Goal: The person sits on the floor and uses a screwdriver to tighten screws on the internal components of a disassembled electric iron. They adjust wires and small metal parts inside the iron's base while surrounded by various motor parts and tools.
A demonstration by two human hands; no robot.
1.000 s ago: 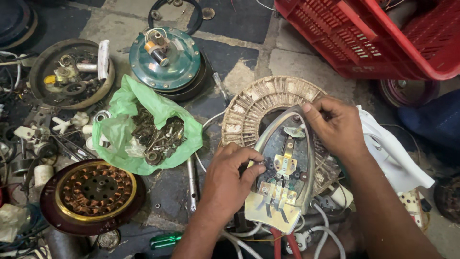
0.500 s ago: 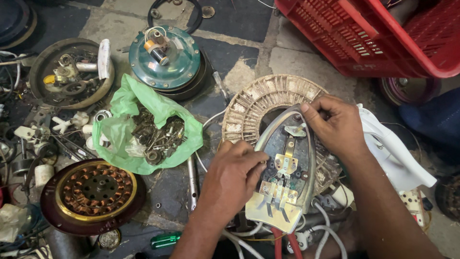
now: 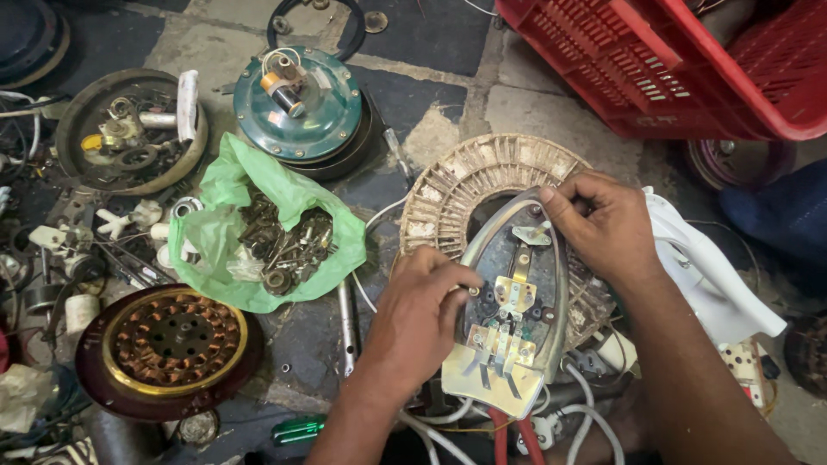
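Note:
An opened clothes-iron base (image 3: 515, 303), a pointed metal soleplate with brass contacts and terminals inside, lies on a round pale fan stator ring (image 3: 465, 185). My left hand (image 3: 422, 310) grips the soleplate's left edge, fingertips at a small part near its middle. My right hand (image 3: 603, 226) holds the pointed far end, thumb and fingers pinched at the tip. The iron's white plastic cover (image 3: 715, 275) lies to the right, partly under my right arm.
A green plastic bag (image 3: 267, 237) of screws and metal bits lies left of the iron. A teal fan motor (image 3: 297, 103), a copper-wound stator (image 3: 172, 340), a red crate (image 3: 689, 60), a green-handled screwdriver (image 3: 301, 428) and loose wires surround it.
My left hand shifted slightly along the soleplate's left edge. The right hand stays at the tip. The iron base has barely moved.

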